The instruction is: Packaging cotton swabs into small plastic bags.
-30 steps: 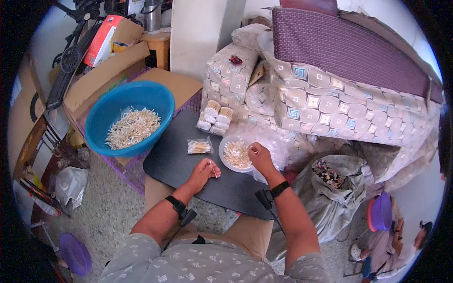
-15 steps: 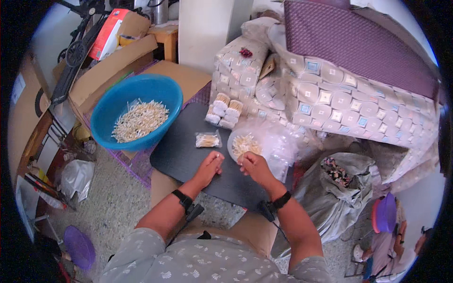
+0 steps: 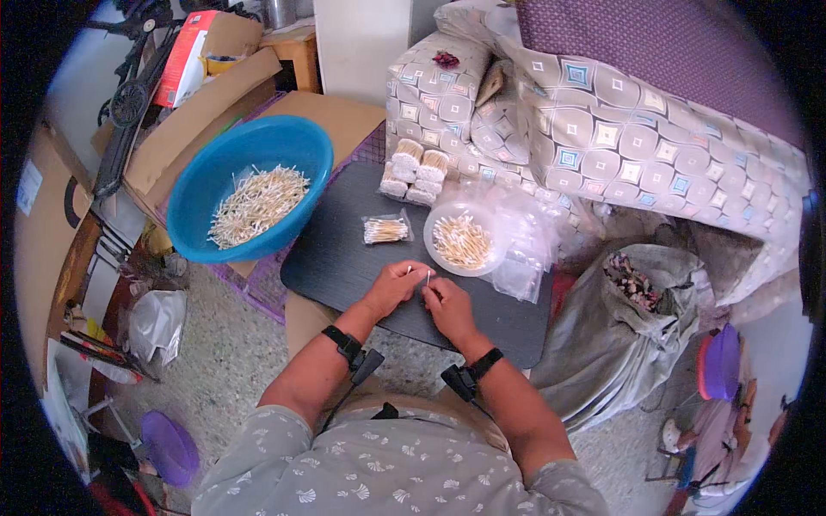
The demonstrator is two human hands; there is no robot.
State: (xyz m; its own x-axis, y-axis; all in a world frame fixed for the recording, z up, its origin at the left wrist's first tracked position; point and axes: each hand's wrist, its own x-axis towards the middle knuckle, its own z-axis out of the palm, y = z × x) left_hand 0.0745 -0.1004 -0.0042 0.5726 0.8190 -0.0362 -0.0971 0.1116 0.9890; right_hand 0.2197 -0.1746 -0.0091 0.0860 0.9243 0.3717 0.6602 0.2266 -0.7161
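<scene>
Over the near part of the black tabletop [image 3: 335,275] my two hands are almost touching. My left hand [image 3: 398,288] is closed, with a small white tip showing at its fingers, seemingly a cotton swab. A cotton swab [image 3: 428,277] stands up from the pinch of my right hand [image 3: 449,310]. Just beyond my hands is a white bowl [image 3: 488,225] of loose cotton swabs [image 3: 462,242]. A small clear bag of cotton swabs [image 3: 385,230] lies left of the bowl. Stacked packs of cotton swabs [image 3: 416,175] sit at the table's far edge.
To the left, a large blue basin [image 3: 185,206] holds a heap of cotton swabs [image 3: 258,206]. Clear plastic bags [image 3: 523,249] lie right of the bowl. A grey sack [image 3: 602,335] stands right of the table, below a sofa with a patterned cover [image 3: 637,129]. Another person [image 3: 718,430] sits at the far right.
My right hand has come away from the bowl, moving left and nearer me to meet my left hand, which has moved slightly right. The whole view has shifted a little.
</scene>
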